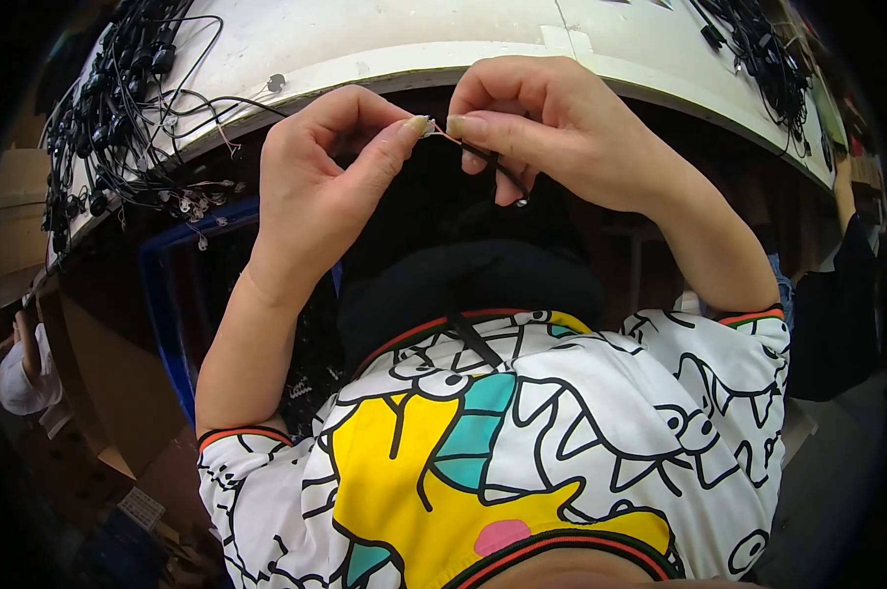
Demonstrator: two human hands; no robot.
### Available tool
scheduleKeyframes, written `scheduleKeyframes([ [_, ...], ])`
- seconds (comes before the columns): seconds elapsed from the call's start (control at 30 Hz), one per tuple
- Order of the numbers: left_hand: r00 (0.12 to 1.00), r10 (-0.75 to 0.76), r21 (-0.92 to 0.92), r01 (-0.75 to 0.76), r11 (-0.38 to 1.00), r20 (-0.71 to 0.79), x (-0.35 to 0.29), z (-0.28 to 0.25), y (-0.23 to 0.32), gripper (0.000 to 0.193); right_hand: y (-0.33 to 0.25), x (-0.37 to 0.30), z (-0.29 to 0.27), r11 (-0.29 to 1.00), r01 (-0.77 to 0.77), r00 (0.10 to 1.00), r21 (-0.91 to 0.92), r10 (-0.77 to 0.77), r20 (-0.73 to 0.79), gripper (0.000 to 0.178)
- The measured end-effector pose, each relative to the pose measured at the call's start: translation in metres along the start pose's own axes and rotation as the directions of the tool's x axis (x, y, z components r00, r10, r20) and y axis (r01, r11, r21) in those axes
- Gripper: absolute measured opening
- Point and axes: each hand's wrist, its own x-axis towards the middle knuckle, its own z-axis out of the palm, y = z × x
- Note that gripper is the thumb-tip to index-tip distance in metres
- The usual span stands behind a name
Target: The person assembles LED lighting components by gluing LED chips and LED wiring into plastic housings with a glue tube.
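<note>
Over the front edge of the table, my left hand (321, 187) pinches a small pale, shiny end piece (430, 128) between thumb and forefinger. Its exact kind is too small to make out. A thin orange wire (450, 138) runs from that piece toward my right hand (566, 133). The thumb and forefinger of my right hand are closed on the wire's other side, where it meets a black cable (507, 179). Part of this cable passes behind the right fingers, and a short length hangs below them. Both hands are close together, with the wire spanning the gap.
A curved white table (394, 44) lies ahead. Tangled black cables (105, 128) with bare wire ends hang over its left side; another black cable bundle (757, 59) lies right. A small round grey piece (277, 82) sits near the edge. Below left stand a blue crate (164, 324) and cardboard (110, 383). People are at both sides.
</note>
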Motion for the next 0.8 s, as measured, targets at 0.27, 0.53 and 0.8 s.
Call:
scheduleKeyframes([
  [0.27,1.000,0.014,0.062,-0.013,0.998,-0.014,-0.003,0.004,0.003,0.012,0.001,0.001,0.002,0.976,0.040,0.997,-0.214,-0.052,-0.053,0.014],
  [0.53,0.998,0.000,0.110,-0.007,0.994,0.065,-0.002,0.000,0.000,0.013,0.003,0.000,0.003,0.973,0.055,0.994,-0.223,-0.076,-0.084,0.012],
  [0.8,0.959,-0.164,-0.312,0.233,0.921,0.233,0.001,-0.005,-0.009,0.014,0.003,0.007,-0.007,0.969,-0.175,0.983,0.175,0.161,0.092,0.016],
])
